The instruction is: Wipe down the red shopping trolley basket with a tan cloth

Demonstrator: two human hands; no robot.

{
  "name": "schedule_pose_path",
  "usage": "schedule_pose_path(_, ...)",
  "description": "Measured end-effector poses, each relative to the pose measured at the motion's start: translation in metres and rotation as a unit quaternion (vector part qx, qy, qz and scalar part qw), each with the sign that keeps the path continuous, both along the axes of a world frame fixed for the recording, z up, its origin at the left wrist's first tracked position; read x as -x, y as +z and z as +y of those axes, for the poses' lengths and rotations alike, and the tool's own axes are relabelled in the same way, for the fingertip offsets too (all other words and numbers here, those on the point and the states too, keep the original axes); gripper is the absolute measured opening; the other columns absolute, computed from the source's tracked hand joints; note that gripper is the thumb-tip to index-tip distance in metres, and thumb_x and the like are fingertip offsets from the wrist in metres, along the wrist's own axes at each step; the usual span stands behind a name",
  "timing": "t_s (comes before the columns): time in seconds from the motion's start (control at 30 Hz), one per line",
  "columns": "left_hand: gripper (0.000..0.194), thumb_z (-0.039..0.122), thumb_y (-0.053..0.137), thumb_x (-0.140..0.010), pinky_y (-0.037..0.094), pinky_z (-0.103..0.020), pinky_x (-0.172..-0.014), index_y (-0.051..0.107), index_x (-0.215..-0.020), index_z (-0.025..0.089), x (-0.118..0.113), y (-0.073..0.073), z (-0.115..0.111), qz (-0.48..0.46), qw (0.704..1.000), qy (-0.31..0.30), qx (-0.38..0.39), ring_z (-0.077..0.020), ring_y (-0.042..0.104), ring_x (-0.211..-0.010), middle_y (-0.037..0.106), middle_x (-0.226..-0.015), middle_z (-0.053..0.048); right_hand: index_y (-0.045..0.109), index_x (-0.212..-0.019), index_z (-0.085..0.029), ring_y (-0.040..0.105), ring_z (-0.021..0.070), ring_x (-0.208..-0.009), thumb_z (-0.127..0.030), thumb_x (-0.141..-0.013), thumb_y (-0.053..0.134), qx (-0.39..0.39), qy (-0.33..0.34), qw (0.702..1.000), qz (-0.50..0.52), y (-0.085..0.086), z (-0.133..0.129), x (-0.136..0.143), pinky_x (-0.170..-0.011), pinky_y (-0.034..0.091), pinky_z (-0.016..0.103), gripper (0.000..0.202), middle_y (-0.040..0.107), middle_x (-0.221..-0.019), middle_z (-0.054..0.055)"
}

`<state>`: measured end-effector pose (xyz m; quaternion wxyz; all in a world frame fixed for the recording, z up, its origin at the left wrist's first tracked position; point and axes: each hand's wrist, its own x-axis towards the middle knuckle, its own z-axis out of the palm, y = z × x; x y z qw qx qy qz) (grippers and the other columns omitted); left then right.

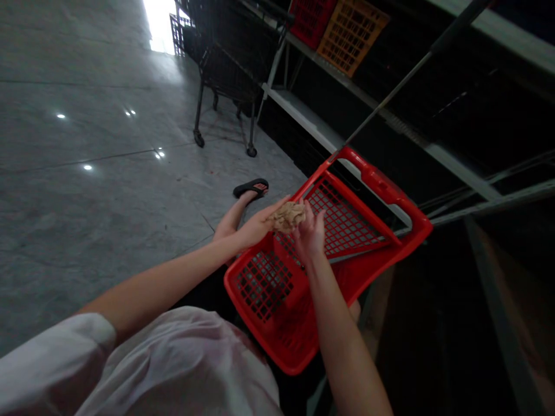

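A crumpled tan bundle, apparently cloth (288,216), is held up between the two hands, over the red plastic lattice-sided basket (303,312). The left hand (255,225) lies against its left side; the right hand (311,228) meets its right edge, fingers partly spread and thumb raised. How firmly either one grips, I cannot tell. Handling it well probably calls for gathering loose folds into both palms, working clear of the lattice so nothing snags, and keeping the tilted basket steady meanwhile.
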<state>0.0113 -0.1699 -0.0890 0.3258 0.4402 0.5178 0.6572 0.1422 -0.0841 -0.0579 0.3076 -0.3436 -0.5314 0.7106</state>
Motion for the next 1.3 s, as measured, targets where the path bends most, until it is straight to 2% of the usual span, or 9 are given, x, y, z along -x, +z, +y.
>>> schedule_pose_path(0.17, 0.064, 0.004, 0.040, -0.094, 0.053, -0.031, -0.112, 0.049, -0.154, 0.026, 0.008, 0.030, 0.078, -0.138, 0.989, -0.032, 0.035, -0.0153, 0.067, -0.128, 0.066, -0.144, 0.001, 0.048, -0.147, -0.032, 0.047, 0.0168, -0.149, -0.064, -0.101, 0.002, -0.002, 0.046, 0.999, 0.005, -0.006, 0.014, 0.009, -0.118, 0.045, 0.041, 0.073, 0.047, -0.163, 0.004)
schedule_pose_path(0.3, 0.054, 0.005, 0.032, -0.098, 0.042, -0.017, -0.113, 0.060, -0.142, 0.020, 0.023, 0.032, 0.095, -0.099, 0.995, 0.015, 0.014, -0.0109, 0.057, -0.138, 0.062, -0.147, 0.007, 0.057, -0.136, -0.033, 0.051, 0.0192, -0.146, -0.072, -0.098, 0.027, 0.022, 0.072, 0.997, 0.025, -0.013, 0.039, 0.011, -0.115, 0.047, 0.042, 0.062, 0.052, -0.159, 0.002)
schedule_pose_path(0.43, 0.050, 0.006, 0.050, -0.095, 0.036, -0.036, -0.128, 0.062, -0.142, 0.017, 0.014, 0.001, 0.057, -0.005, 0.997, 0.038, -0.063, -0.0202, 0.050, -0.147, 0.055, -0.156, -0.004, 0.065, -0.130, -0.033, 0.063, 0.0207, -0.132, -0.071, -0.096, 0.040, 0.069, 0.113, 0.990, 0.052, -0.021, 0.071, 0.007, -0.114, 0.048, 0.043, 0.057, 0.065, -0.146, 0.001)
schedule_pose_path(0.6, 0.053, 0.019, 0.039, -0.106, 0.029, -0.047, -0.132, 0.048, -0.156, 0.034, -0.055, -0.038, -0.028, 0.033, 0.993, 0.088, -0.073, -0.0197, 0.035, -0.157, 0.038, -0.169, 0.001, 0.071, -0.122, -0.035, 0.064, 0.0225, -0.132, -0.067, -0.092, 0.054, 0.090, 0.158, 0.982, -0.043, -0.035, 0.078, -0.002, -0.119, 0.044, 0.049, 0.047, 0.072, -0.137, -0.001)
schedule_pose_path(0.7, 0.058, 0.018, 0.036, -0.106, 0.027, -0.046, -0.133, 0.039, -0.160, 0.037, -0.091, -0.046, -0.045, 0.020, 0.994, 0.092, -0.062, -0.0197, 0.028, -0.160, 0.028, -0.173, 0.003, 0.069, -0.128, -0.038, 0.060, 0.0225, -0.138, -0.074, -0.091, 0.051, 0.085, 0.117, 0.988, -0.046, -0.038, 0.057, -0.004, -0.121, 0.042, 0.050, 0.055, 0.068, -0.143, -0.003)
schedule_pose_path(0.87, 0.065, 0.010, 0.038, -0.098, 0.025, -0.045, -0.133, 0.042, -0.160, 0.032, -0.083, -0.038, 0.017, -0.006, 0.983, 0.166, -0.080, -0.0204, 0.033, -0.158, 0.035, -0.170, 0.001, 0.066, -0.135, -0.035, 0.050, 0.0207, -0.148, -0.075, -0.094, 0.036, 0.073, 0.039, 0.997, -0.002, -0.036, 0.010, -0.009, -0.124, 0.039, 0.049, 0.065, 0.066, -0.145, -0.001)
schedule_pose_path(1.1, 0.069, 0.000, 0.035, -0.090, 0.023, -0.043, -0.133, 0.047, -0.154, 0.023, 0.014, -0.001, 0.142, 0.051, 0.959, 0.238, -0.146, -0.0170, 0.026, -0.160, 0.030, -0.172, 0.001, 0.058, -0.146, -0.039, 0.022, 0.0181, -0.161, -0.069, -0.093, 0.054, 0.032, 0.105, 0.994, -0.012, -0.038, -0.012, -0.050, -0.133, 0.017, 0.049, 0.061, 0.037, -0.168, -0.007)
schedule_pose_path(1.2, 0.066, 0.002, 0.037, -0.091, 0.023, -0.044, -0.133, 0.050, -0.151, 0.027, 0.029, -0.004, 0.155, 0.083, 0.957, 0.228, -0.159, -0.0176, 0.025, -0.160, 0.030, -0.172, 0.002, 0.054, -0.149, -0.041, 0.018, 0.0147, -0.162, -0.067, -0.090, 0.063, 0.015, 0.115, 0.993, -0.010, -0.043, -0.003, -0.054, -0.135, 0.008, 0.043, 0.065, 0.030, -0.170, -0.011)
schedule_pose_path(1.3, 0.059, 0.008, 0.040, -0.097, 0.022, -0.050, -0.133, 0.056, -0.148, 0.032, -0.001, -0.022, 0.125, 0.097, 0.964, 0.200, -0.143, -0.0227, 0.024, -0.161, 0.037, -0.168, 0.006, 0.057, -0.146, -0.040, 0.023, 0.0182, -0.161, -0.080, -0.090, 0.049, 0.065, 0.113, 0.991, 0.012, -0.047, 0.009, -0.051, -0.135, 0.014, 0.048, 0.070, 0.041, -0.166, -0.008)
